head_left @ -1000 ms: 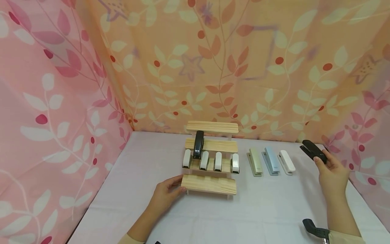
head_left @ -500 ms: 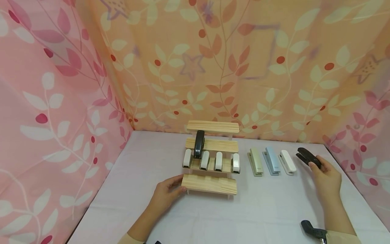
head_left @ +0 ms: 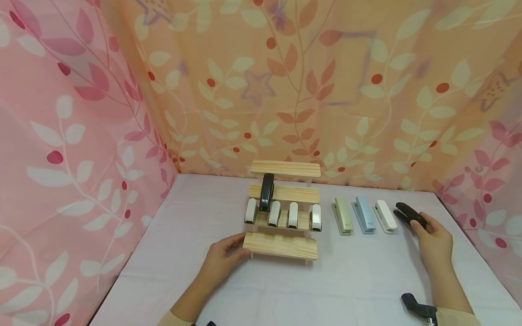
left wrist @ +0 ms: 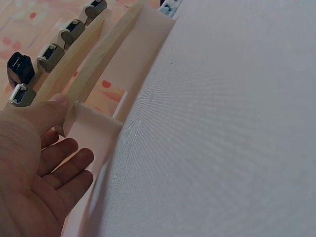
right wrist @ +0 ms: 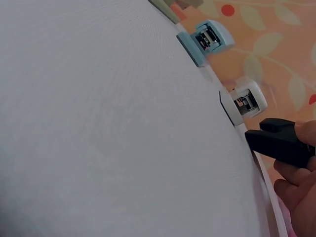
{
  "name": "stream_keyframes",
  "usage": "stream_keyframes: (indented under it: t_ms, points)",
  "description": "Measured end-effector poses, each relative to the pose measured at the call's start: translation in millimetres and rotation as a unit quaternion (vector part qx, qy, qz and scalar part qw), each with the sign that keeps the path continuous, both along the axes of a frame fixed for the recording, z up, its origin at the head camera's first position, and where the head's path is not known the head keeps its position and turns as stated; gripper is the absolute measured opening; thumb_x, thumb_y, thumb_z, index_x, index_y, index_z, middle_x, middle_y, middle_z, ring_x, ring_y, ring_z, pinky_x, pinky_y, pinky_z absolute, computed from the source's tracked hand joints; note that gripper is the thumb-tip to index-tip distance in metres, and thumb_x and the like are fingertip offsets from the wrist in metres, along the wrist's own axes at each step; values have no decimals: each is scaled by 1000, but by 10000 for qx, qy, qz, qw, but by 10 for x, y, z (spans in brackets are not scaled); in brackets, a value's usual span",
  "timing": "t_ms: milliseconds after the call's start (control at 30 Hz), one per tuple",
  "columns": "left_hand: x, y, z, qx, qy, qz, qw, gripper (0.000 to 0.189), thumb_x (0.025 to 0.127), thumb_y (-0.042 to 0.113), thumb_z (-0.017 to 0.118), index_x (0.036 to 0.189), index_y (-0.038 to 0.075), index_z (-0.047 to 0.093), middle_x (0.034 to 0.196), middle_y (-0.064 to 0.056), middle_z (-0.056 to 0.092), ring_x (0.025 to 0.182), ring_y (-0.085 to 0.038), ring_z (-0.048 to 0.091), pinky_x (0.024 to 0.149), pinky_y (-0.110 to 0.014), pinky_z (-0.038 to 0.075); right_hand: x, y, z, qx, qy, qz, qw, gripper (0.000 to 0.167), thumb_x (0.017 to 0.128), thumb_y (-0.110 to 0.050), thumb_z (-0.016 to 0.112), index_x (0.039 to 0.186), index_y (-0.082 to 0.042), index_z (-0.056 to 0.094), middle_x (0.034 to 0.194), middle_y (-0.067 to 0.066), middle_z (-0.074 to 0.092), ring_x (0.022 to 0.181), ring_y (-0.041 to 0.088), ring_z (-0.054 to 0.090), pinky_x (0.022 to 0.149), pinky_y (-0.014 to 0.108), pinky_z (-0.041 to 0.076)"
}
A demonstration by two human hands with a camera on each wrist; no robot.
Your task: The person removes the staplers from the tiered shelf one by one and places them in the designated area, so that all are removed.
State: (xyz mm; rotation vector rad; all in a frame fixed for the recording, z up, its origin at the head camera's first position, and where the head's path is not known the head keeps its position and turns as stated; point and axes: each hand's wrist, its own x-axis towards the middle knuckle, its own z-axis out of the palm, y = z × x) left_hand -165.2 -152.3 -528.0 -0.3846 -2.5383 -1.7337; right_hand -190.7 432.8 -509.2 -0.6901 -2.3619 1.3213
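A stepped wooden display rack stands mid-table. My left hand holds the left end of its lowest step, thumb at the front edge; in the left wrist view the other fingers are loosely bent beside it. At the right my right hand grips a black stapler by one end, low over or on the table; I cannot tell whether it touches. Left of it lie a white stapler, a light blue stapler and a pale green stapler, side by side.
On the rack, several small white staplers line one step, and another black stapler leans across two steps. Flowered curtains hang behind and at both sides of the white table.
My right hand has moved left and down with the black stapler, bringing it beside the white one. The left hand has stayed at the rack.
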Motion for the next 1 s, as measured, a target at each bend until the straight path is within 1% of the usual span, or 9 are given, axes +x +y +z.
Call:
stream_keyframes:
  t_ms: [167,267,367,467,533,633,733,833,1000]
  points:
    - [-8,-6,-19,18,18,-18,10000,53,84,34,84,133,21,69,123,9,73,120,-12,67,108,-34,52,3,26,-27,335,-148,65,9993,62,101,-40,64,153,-11,48,148,23,50,131,8,53,74,-6,40]
    - [-14,-10,-31,32,32,-36,10000,52,84,33,84,132,21,69,123,10,73,120,-11,67,108,-33,52,18,47,-32,599,-301,189,9976,63,102,-40,63,153,-8,47,147,25,50,137,25,51,73,-6,39]
    - [-17,-13,-35,-14,36,-36,10000,51,85,35,84,132,22,69,123,13,72,120,-9,66,107,-30,52,32,64,-37,759,-495,317,9954,65,102,-41,61,155,-7,43,149,26,49,139,39,47,88,-1,44]
    - [-17,-13,-39,-31,97,-43,9999,51,85,34,84,133,22,69,124,13,72,120,-8,66,107,-29,52,42,64,-39,868,-594,450,9934,68,103,-42,60,157,-6,40,150,27,46,139,44,46,109,21,47]
    - [-16,-13,-43,-22,129,-53,9999,51,85,33,84,133,22,69,124,12,72,120,-9,66,107,-29,52,46,61,-42,972,-627,506,9920,69,103,-43,60,157,-6,40,150,28,47,138,45,46,112,25,44]
    - [-14,-10,-48,-18,174,-60,9998,51,86,32,84,133,21,69,124,10,73,119,-11,67,106,-30,53,58,65,-45,1062,-542,605,9910,70,102,-43,62,156,-4,40,148,30,48,136,46,48,108,15,45]
    - [-12,-8,-50,-8,208,-56,9998,52,85,32,84,133,19,69,124,7,73,119,-14,67,106,-32,53,57,80,-66,1209,-510,685,9890,71,101,-43,63,155,-3,41,146,30,50,133,48,50,92,-2,40]
    - [-12,-7,-51,-8,226,-28,9997,52,84,32,84,132,18,69,124,6,73,119,-14,68,107,-33,53,54,94,-86,1349,-509,743,9868,70,101,-42,64,155,-3,42,145,30,51,131,48,52,90,-1,43]
    - [-15,-2,-44,-33,274,-26,9996,52,84,31,84,132,18,69,123,6,73,119,-15,68,107,-34,53,53,94,-94,1568,-518,739,9835,69,101,-40,64,154,-2,43,143,29,53,129,49,54,104,29,52]
